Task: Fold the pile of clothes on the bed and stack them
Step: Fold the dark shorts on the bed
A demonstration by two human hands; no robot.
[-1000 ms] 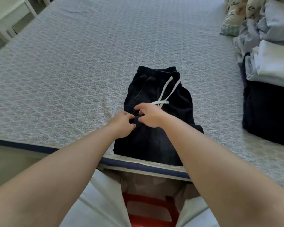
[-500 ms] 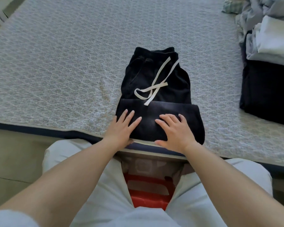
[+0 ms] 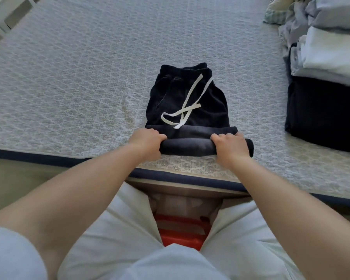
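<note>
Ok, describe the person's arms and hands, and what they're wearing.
Both forearms are bare, with no watch, rings or bracelets on the left hand or right hand. A pale short sleeve shows at the left upper arm. Light-coloured trousers cover the legs.

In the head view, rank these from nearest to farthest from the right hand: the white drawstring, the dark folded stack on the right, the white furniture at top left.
From the right hand:
1. White drawstring, just beyond the hand, on the black trousers.
2. Dark folded stack, at the bed's right edge.
3. White furniture, far top-left corner, off the bed.
</note>
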